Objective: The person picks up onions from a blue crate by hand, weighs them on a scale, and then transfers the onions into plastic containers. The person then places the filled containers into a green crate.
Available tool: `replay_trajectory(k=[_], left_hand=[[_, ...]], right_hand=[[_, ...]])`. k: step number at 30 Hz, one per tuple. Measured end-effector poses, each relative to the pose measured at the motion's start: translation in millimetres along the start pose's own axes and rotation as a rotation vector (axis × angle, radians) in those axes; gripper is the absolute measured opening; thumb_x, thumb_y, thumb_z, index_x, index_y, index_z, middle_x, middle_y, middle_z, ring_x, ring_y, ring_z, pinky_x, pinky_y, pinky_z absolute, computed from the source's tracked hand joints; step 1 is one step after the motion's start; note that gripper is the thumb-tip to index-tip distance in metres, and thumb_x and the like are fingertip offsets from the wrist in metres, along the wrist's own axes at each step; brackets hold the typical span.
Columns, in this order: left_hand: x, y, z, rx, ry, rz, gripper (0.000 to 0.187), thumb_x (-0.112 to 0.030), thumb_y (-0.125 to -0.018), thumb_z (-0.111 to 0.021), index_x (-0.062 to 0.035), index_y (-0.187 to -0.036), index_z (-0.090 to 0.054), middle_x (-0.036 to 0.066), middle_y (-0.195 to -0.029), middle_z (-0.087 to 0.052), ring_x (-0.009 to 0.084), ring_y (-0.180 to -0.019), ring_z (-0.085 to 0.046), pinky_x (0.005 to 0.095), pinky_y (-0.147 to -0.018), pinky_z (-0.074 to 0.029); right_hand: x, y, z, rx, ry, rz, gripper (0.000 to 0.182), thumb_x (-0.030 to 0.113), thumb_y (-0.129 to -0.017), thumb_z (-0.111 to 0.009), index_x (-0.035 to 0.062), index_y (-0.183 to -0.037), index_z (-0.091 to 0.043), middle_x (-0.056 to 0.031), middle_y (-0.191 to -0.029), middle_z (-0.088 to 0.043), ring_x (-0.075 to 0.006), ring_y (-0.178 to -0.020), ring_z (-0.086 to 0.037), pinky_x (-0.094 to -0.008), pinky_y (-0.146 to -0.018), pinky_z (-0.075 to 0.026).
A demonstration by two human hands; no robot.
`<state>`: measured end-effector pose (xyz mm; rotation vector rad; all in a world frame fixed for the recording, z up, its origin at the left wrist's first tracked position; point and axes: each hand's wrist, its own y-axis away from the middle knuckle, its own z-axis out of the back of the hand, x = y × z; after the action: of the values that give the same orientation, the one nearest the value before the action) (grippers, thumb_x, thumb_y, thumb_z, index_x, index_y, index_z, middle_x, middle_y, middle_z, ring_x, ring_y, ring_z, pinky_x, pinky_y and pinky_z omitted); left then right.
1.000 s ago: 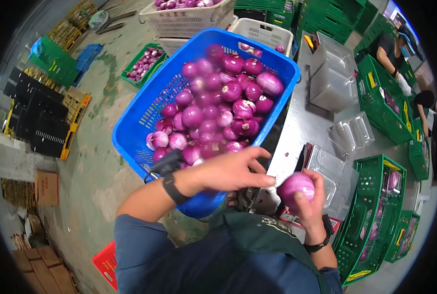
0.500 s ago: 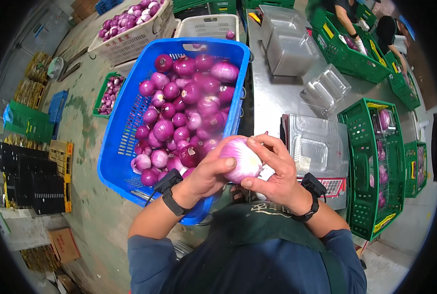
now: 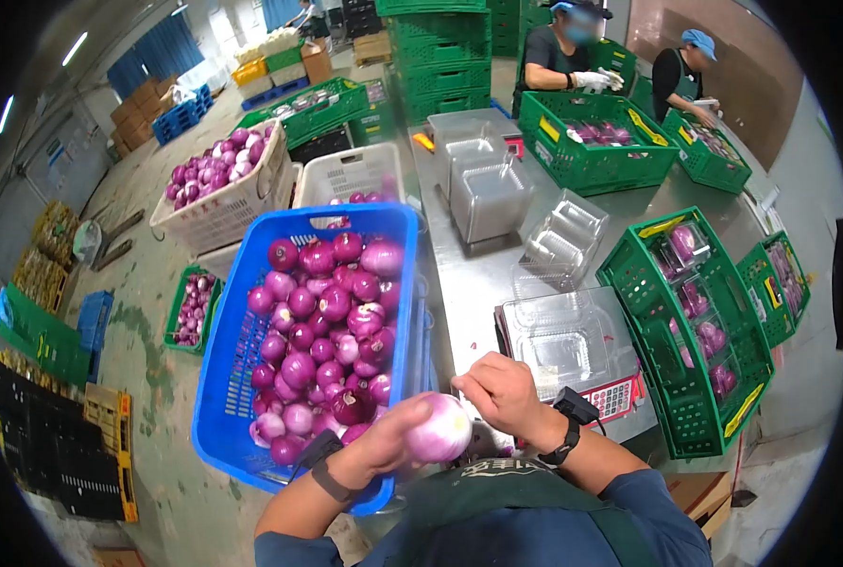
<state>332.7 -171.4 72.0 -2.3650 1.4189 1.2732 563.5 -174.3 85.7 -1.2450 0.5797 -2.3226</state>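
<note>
A large pale purple onion (image 3: 438, 429) rests in my left hand (image 3: 389, 437), whose fingers are wrapped around its left side, near the lower right corner of the blue basket. My right hand (image 3: 503, 392) is just right of the onion and apart from it. Its fingers are curled together at the tips, and what they pinch, if anything, is too small to name. Many purple onions fill the blue basket (image 3: 215, 378). Beyond my right hand, a clear plastic tray (image 3: 563, 345) lies on the scale, whose red-edged keypad (image 3: 612, 401) shows at its front.
Clear container stacks (image 3: 492, 194) stand on the metal table (image 3: 459, 283). Green crates (image 3: 743, 378) of packed onions are at the right. A white crate (image 3: 180, 222) of onions is beyond the basket. Two people in caps (image 3: 563, 57) (image 3: 686, 80) work at the back.
The view has tilted up, showing more of the room. My right hand has come off the onion and its fingers have curled. The onion stays in my left hand.
</note>
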Motion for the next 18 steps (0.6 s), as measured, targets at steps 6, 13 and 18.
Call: replay_trajectory(k=[6, 13, 18], left_hand=[[-30.4, 4.0, -1.5, -0.159, -0.346, -0.276, 0.059, -0.048, -0.097, -0.063, -0.0038, -0.134, -0.053, 0.010, -0.119, -0.065, 0.0188, -0.107, -0.064, 0.0331, -0.093, -0.053], [-40.1, -28.2, -21.7, -0.178, -0.663, 0.056, 0.070, -0.060, -0.104, -0.047, -0.0065, -0.148, -0.039, 0.010, -0.109, -0.063, 0.0109, -0.068, -0.061, 0.0269, -0.052, -0.046], [-83.9, -42.5, 29.6, -0.455, -1.186, -0.361, 0.046, -0.043, -0.100, -0.065, -0.0010, -0.119, -0.069, 0.013, -0.100, -0.073, 0.0178, -0.087, -0.069, 0.0329, -0.082, -0.055]], right_hand=[[-36.1, 38.4, 4.9, 0.233, 0.114, -0.179, 0.028, 0.013, -0.078, -0.083, 0.0056, -0.103, -0.073, -0.0102, -0.091, -0.070, -0.0279, -0.088, -0.069, -0.0376, -0.075, -0.056], [-11.4, 29.8, -0.4, 0.318, -0.344, -0.232, 0.102, 0.017, -0.071, -0.088, 0.0043, -0.156, -0.033, -0.0179, -0.146, -0.048, -0.0295, -0.133, -0.052, -0.0389, -0.111, -0.044], [-11.0, 29.1, 12.5, -0.035, -0.928, -0.563, 0.089, 0.024, -0.074, -0.082, 0.0028, -0.148, -0.037, -0.0167, -0.130, -0.056, -0.0270, -0.116, -0.063, -0.0399, -0.103, -0.052]])
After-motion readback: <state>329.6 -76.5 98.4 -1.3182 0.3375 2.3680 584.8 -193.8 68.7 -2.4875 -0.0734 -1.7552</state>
